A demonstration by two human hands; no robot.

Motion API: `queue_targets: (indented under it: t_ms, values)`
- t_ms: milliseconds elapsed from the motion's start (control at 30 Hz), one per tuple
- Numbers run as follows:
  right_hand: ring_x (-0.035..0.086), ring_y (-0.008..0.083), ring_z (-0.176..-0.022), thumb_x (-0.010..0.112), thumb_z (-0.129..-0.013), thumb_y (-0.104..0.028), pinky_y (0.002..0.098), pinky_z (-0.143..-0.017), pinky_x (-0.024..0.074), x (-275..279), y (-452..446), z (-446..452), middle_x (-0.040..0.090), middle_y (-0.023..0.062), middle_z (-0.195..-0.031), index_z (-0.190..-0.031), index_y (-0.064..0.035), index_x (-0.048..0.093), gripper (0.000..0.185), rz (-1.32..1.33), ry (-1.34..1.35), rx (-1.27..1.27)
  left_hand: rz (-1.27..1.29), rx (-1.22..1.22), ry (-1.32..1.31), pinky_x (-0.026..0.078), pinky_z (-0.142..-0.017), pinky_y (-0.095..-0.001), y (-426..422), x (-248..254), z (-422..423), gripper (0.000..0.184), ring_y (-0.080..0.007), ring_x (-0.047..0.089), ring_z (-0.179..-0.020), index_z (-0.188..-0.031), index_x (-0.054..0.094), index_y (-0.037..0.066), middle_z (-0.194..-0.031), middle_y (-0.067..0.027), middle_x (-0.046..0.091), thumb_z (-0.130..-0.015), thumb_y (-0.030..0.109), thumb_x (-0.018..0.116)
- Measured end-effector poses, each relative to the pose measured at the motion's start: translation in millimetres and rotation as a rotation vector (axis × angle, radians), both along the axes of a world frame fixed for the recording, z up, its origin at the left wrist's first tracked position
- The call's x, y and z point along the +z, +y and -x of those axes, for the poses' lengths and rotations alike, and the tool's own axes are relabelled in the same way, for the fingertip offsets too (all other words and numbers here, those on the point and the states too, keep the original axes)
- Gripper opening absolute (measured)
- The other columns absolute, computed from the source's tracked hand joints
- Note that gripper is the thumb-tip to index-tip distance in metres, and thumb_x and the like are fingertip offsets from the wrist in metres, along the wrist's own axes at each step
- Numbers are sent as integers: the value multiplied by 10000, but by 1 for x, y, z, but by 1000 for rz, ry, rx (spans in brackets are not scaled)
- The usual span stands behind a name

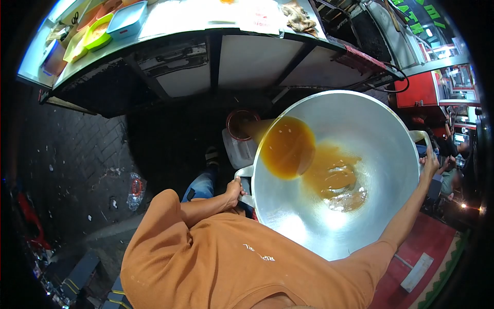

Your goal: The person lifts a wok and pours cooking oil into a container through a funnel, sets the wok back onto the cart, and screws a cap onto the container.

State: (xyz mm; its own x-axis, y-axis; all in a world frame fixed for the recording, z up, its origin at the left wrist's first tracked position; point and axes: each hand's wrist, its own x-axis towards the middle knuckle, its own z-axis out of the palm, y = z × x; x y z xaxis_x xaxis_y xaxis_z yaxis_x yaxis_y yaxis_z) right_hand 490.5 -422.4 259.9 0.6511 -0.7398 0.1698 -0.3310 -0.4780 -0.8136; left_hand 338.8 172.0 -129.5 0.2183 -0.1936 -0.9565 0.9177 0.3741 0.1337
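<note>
A large silver wok (381, 139) with two loop handles is held in front of me, tilted toward the far left. My left hand (236, 191) is closed around its left handle (247, 186). At the far right, my right hand (430, 162) grips the other handle (421, 136). Cloudy brown liquid (288, 147) has pooled against the wok's left wall, with a thinner wet patch on the bottom. Over the rim, a brown stream (259, 129) runs into a red-rimmed bucket (228, 123) below. The bucket's lower part is hard to make out.
A stall counter (185, 44) runs along the far side, bearing a blue tub (127, 19), a green container (99, 32) and a crumpled cloth (298, 19). Beside the bucket is a whitish container (239, 154). Paving (92, 144) lies left; a red box (416, 90) stands right.
</note>
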Motion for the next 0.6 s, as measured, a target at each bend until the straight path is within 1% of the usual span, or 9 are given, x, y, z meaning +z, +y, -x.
queue_targets:
  t_ms: [233,433,600]
  values:
    - [358,62,-421,660,-808,-235,217,-428,343,3,13,-11,365,-33,-519,-748,-17,561,247,10,7,-2,-2,-6,12,486,-519,-330,1,-6,4,347,-131,383,-428,-752,406,93,-542,-5,361,-936,385,373]
    - [356,58,-421,653,-812,-240,214,-430,341,9,26,-22,360,-38,-519,-830,5,593,252,35,55,-11,5,7,52,487,-510,-334,1,-8,7,349,-131,386,-424,-751,407,96,-549,-4,362,-933,393,375]
    - [356,54,-420,656,-808,-245,213,-424,335,12,28,-25,360,-41,-518,-855,11,598,267,79,67,-16,15,29,62,488,-505,-337,0,-8,10,349,-130,379,-420,-760,409,98,-561,-3,363,-934,398,369]
